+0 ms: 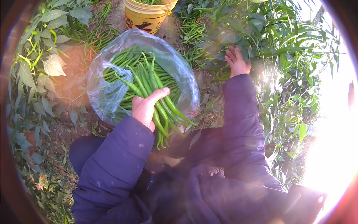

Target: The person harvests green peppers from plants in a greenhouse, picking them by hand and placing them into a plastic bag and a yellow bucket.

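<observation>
My left hand (146, 107) is closed around a bunch of long green chili peppers (165, 107), above the near part of a clear plastic bag (184, 72). The round-mouthed bag holds many more green chili peppers (170, 79). My right hand (238, 62) reaches in among the leaves of the pepper plants (258, 23) at the upper right. Its fingers are apart, and I see nothing held in it. Green peppers hang from the stems near that hand.
A yellow plastic bucket (145, 16) with green peppers inside stands beyond the bag. Piles of thin green peppers (193, 30) with a few red ones lie on the soil beside it. Leafy pepper plants (30, 70) line the left. Strong glare covers the right edge.
</observation>
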{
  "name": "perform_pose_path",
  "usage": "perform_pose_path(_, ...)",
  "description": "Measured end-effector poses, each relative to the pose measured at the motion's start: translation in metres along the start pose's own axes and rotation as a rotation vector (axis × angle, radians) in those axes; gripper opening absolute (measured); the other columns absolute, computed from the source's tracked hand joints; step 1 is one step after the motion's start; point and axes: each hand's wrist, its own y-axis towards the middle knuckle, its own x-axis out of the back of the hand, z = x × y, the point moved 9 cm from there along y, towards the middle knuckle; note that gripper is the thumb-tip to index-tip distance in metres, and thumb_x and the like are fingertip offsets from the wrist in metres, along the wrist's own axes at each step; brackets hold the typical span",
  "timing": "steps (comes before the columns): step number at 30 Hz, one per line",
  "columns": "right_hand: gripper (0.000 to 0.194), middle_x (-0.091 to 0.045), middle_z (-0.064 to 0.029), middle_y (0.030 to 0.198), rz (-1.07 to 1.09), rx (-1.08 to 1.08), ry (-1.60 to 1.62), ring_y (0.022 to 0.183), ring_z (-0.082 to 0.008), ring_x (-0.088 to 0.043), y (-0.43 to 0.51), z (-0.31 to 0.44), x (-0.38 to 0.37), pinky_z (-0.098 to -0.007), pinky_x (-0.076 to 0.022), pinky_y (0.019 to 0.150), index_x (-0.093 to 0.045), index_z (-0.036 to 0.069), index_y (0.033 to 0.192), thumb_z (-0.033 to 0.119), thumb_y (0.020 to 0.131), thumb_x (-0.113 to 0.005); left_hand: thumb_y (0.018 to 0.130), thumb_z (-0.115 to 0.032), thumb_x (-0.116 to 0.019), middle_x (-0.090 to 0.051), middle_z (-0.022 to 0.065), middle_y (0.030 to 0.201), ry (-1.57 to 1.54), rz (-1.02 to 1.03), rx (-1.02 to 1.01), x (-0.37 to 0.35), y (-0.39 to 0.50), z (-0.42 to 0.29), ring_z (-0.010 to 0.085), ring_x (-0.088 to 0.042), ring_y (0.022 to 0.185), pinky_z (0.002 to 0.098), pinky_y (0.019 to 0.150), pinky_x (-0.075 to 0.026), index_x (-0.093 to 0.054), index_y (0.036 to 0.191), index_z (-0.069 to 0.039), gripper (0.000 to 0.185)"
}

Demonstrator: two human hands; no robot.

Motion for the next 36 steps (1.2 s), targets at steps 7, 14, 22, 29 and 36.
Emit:
perform_pose_path(7,0.048,-0.066,-0.0142,0.124,0.789,-0.389,-0.283,0.111,-0.0222,-0.064,-0.156,-0.041,-0.055,-0.0376,-0.0510,0.098,-0.055,-0.003,0.135,0.023,0.096,-0.066,0.086,-0.017,-0.077,-0.066,0.0063,0.088,-0.041,0.006,0.041,0.001,0.003,0.003,0.0177,-0.064,0.079,0.0345,0.071,-0.053,-0.065,0.101,-0.004,0.023)
perform_pose_path(14,0.041,-0.069,-0.0115,0.116,1.227,-0.383,-0.252,0.106,-0.0152,-0.064,-0.248,-0.030,-0.056,-0.0314,-0.0495,0.097,-0.054,-0.007,0.136,0.009,0.098,-0.060,0.092,-0.024,-0.071,-0.064,0.0064,0.087,0.023,0.035,0.104,-0.002,0.006,0.015,0.0184,-0.064,0.079,0.0338,0.072,-0.053,-0.065,0.099,-0.006,0.021)
perform_pose_path(22,0.055,-0.064,-0.0128,0.129,1.225,-0.345,-0.112,0.116,-0.0171,-0.061,-0.246,-0.027,-0.052,-0.0318,-0.0469,0.103,-0.046,-0.010,0.141,0.022,0.100,-0.062,0.090,-0.023,-0.073,-0.065,0.0060,0.089,0.069,0.036,0.031,-0.006,-0.012,0.012,0.0203,-0.064,0.081,0.0348,0.075,-0.054,-0.066,0.101,-0.007,0.021)
perform_pose_path(29,0.089,-0.067,-0.0153,0.119,1.121,-0.405,-0.039,0.103,-0.0187,-0.067,-0.260,-0.049,-0.077,-0.0315,-0.0516,0.094,-0.041,-0.008,0.143,0.031,0.077,-0.087,0.082,-0.002,-0.071,-0.069,0.0134,0.100,0.640,0.343,-0.034,-0.031,-0.048,0.063,0.0258,-0.070,0.087,0.0397,0.076,-0.060,-0.061,0.120,0.000,0.039)
perform_pose_path(36,0.043,-0.073,-0.0148,0.099,1.129,-0.663,0.193,0.091,-0.0236,-0.072,-0.293,-0.048,-0.074,-0.0360,-0.0563,0.087,-0.062,-0.002,0.118,0.007,0.080,-0.078,0.076,-0.001,-0.075,-0.067,0.0119,0.103,0.262,0.326,0.240,-0.028,-0.093,0.102,0.0280,-0.069,0.092,0.0407,0.084,-0.059,-0.060,0.118,-0.001,0.044)
